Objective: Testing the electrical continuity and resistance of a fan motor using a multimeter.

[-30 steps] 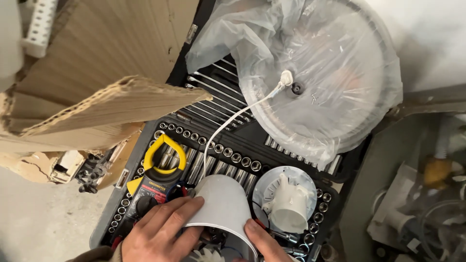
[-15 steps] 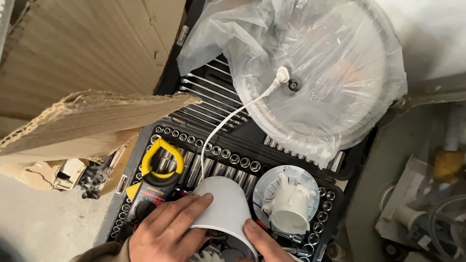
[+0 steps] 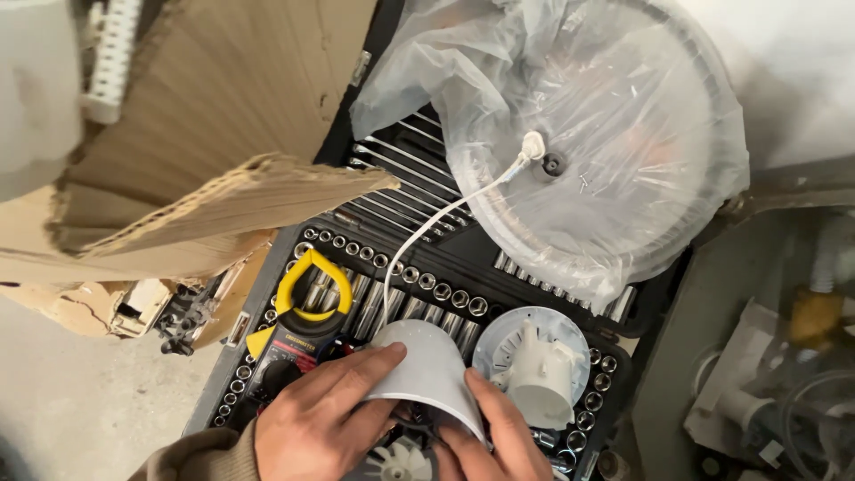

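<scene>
Both hands, left hand and right hand, grip a white cone housing beside torn brown cardboard

The open socket case is crowded: its far edge is covered by a bagged round fan guard, its near right corner by a white motor housing. The left edge is overhung by a cardboard flap. A narrow lane is left across the middle rows, crossed by a white cord.

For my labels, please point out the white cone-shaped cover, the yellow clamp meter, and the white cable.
white cone-shaped cover (image 3: 427, 370), head view, on its curved outer wall.
yellow clamp meter (image 3: 303, 316), head view, on its yellow jaw loop.
white cable (image 3: 445, 209), head view, mid-length.
</scene>
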